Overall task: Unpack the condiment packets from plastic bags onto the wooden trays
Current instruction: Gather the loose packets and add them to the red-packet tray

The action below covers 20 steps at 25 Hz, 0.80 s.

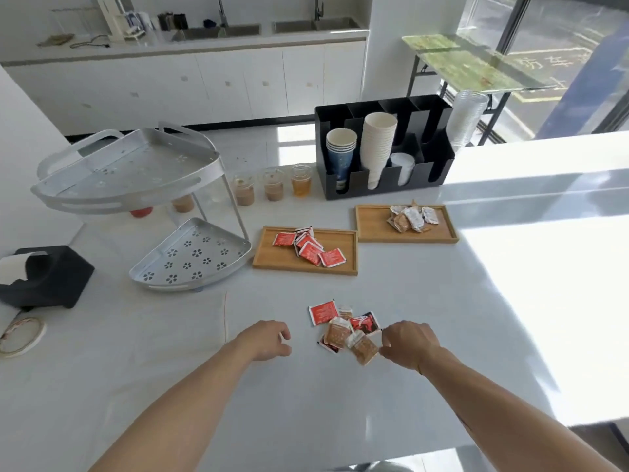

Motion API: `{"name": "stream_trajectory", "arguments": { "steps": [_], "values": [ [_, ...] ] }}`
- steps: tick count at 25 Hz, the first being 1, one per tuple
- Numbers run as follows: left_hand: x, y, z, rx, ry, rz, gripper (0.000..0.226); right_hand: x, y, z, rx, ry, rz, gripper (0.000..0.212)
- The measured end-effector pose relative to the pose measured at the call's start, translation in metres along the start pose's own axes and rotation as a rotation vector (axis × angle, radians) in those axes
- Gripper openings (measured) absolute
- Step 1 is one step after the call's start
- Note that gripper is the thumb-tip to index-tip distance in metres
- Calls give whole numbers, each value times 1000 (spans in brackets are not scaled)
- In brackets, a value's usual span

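Packets [343, 330] look light, flat, slippery; I'd pinch edges. Right hand [410, 342] touches one, fingers curled; left hand [267, 338] half-open, empty.

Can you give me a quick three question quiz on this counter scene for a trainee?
1. True or false: the left wooden tray holds only red packets.
2. Which hand is closest to the loose pile of packets: A left hand, B right hand?
3. What sits on the right wooden tray?

Key: 1 true. 2 B. 3 brown and white packets.
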State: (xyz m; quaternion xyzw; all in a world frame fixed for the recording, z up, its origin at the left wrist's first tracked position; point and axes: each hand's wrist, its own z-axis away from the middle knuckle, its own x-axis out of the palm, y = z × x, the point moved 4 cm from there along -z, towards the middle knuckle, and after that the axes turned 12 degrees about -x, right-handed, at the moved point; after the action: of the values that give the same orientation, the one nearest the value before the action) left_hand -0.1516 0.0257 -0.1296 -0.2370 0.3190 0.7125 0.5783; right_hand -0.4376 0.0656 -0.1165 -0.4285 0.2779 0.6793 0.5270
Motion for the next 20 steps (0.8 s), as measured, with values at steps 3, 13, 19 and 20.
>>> {"name": "stream_trajectory", "arguments": {
  "steps": [3, 13, 19, 20],
  "values": [
    [9, 33, -4, -10, 14, -129, 45, 4, 26, 8, -34, -30, 125, 35],
    [12, 78, -4, -14, 295, -178, 42, 11, 19, -9, -130, 97, 101, 44],
    [17, 95, -15, 145, 283, -195, 62, 16, -11, -18, -3, 129, 69, 33],
    [19, 98, -17, 165, 285, -197, 63, 17, -15, -19, 34, 122, 62, 33]
  ]
}}
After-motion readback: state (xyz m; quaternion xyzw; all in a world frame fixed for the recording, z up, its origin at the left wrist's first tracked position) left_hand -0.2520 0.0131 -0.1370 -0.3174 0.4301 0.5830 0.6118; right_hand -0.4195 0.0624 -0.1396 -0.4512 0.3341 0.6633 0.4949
